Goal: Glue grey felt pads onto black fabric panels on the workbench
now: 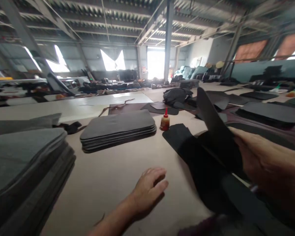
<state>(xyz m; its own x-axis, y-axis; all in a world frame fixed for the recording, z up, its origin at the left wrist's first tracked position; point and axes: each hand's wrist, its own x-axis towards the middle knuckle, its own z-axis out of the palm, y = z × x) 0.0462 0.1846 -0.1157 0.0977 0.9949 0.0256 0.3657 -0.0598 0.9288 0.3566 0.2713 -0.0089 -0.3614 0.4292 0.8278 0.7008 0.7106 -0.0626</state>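
Note:
My left hand (149, 186) is over the pale tabletop (108, 177), its fingers curved and the thumb apart from them, with nothing in it. At the right, my right hand (263, 154) grips a dark flat piece (213, 121) that stands up at a tilt. Below that piece, more black sheets (201, 164) lie across the table. Beyond my left hand rests a neat stack of grey rounded panels (120, 126). A small bottle with a red nozzle (165, 123) stands upright just right of this stack.
A tall stack of grey sheets (22, 157) fills the left side. Farther back are a crumpled dark bundle (178, 96) and a brown strip (115, 106). More dark panels (272, 113) lie at the right, and two bottles with green nozzles (292, 92) stand behind them.

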